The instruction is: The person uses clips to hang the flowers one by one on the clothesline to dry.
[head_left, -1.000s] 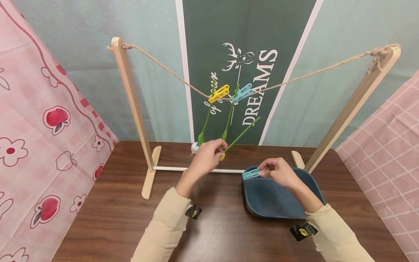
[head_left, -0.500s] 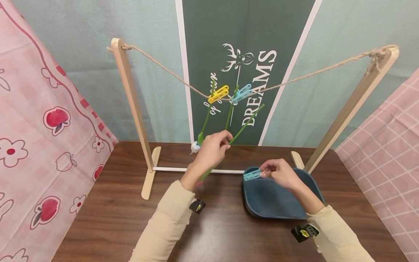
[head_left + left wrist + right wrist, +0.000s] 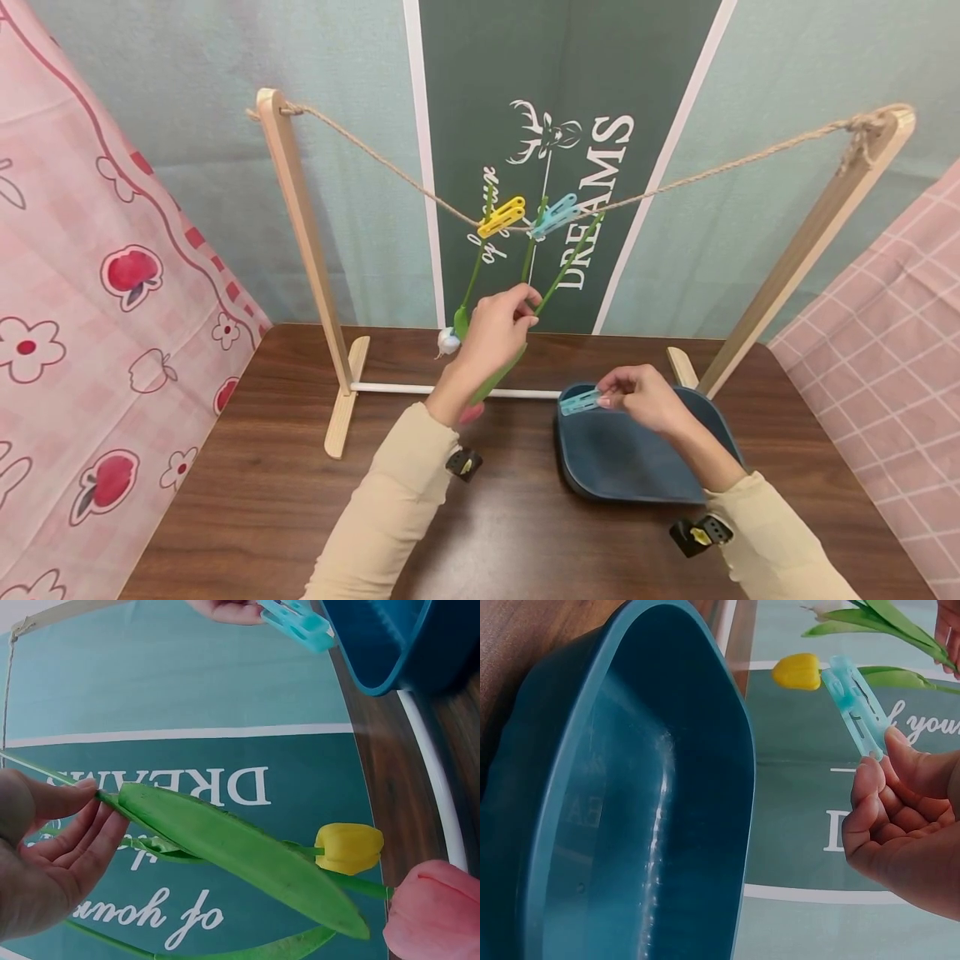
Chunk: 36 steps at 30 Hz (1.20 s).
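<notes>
My left hand [image 3: 498, 329] pinches the green stem of a pink tulip [image 3: 435, 911], whose bloom hangs down beside my wrist. The stem's bare end rises up to the twine [image 3: 693, 177], right of the clips. A light blue clothespin [image 3: 580, 402] is pinched by one end in my right hand [image 3: 637, 393], over the basin's far left corner. On the twine, a yellow clothespin [image 3: 501, 217] holds a white flower [image 3: 448, 341] head down. Beside it another blue clothespin [image 3: 555, 215] holds a yellow tulip [image 3: 349, 848], its bloom hidden behind my left hand in the head view.
A dark blue basin [image 3: 570, 467] stands on the brown table [image 3: 247, 500] at the right. Wooden posts [image 3: 303, 242] on feet carry the twine, joined low down by a white rod [image 3: 397, 387]. Printed cloths hang behind and at both sides.
My left hand has risen and moved slightly right, bringing the tulip's stem end up to the twine's height. The pink bloom has come into view below it. My right hand has barely moved.
</notes>
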Available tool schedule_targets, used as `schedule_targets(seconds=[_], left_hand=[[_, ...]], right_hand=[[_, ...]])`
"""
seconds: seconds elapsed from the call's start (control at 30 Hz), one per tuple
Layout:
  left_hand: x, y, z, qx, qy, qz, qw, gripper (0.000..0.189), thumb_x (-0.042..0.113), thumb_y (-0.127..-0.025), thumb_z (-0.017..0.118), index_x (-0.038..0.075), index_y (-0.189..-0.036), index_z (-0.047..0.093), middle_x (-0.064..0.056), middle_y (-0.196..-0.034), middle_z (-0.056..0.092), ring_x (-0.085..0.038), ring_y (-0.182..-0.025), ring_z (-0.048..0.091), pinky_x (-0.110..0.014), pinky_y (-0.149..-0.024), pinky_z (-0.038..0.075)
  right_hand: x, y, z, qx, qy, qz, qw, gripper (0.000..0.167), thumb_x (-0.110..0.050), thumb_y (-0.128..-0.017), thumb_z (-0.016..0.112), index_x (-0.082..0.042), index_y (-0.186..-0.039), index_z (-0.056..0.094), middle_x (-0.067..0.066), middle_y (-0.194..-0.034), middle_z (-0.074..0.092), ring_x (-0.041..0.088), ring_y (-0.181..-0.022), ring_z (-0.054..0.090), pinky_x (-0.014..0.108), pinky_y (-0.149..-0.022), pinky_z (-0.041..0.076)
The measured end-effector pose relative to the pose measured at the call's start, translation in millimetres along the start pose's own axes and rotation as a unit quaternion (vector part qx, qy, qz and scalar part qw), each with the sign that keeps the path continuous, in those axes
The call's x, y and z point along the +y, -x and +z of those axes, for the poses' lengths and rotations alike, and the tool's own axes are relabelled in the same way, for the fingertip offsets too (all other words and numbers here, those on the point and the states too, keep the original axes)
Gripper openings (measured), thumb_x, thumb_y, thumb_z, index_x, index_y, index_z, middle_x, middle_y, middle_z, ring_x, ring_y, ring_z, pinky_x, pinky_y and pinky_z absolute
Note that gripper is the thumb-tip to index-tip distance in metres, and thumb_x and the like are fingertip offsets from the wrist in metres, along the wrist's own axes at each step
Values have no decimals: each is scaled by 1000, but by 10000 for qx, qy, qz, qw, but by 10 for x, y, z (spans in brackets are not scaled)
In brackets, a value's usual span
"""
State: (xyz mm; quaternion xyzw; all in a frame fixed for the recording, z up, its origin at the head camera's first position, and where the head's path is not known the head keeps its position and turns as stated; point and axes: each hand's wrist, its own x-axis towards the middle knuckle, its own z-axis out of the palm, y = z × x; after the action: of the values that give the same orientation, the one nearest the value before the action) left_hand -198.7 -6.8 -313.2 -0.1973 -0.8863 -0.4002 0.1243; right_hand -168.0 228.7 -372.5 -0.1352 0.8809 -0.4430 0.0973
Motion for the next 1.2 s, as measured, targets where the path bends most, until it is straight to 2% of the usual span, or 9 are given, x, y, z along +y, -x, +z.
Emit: schedule_targets(seconds=[0.5,1.2], left_hand=[[95,-97,-3,14,191,-289,9994,17,6,-85,64,7,-101,62,-2,-79,63,-13,-72,56,-25,-71,45],[98,-168,17,126,51,-101,9999,17,8,-85,64,8,-102,63,-1,-79,64,-12,-72,57,-24,-70,44]], right_hand=[[18,-23,-7,-22,-27,13,10000,13,1,-79,66,8,-89,63,8,-73,59,17,-67,52,31,-57,47],[-19,-102,-57,149,198,-33,9997,9,5,-76,65,7,-85,64,8,-70,59,17,-64,53,26,-54,44]])
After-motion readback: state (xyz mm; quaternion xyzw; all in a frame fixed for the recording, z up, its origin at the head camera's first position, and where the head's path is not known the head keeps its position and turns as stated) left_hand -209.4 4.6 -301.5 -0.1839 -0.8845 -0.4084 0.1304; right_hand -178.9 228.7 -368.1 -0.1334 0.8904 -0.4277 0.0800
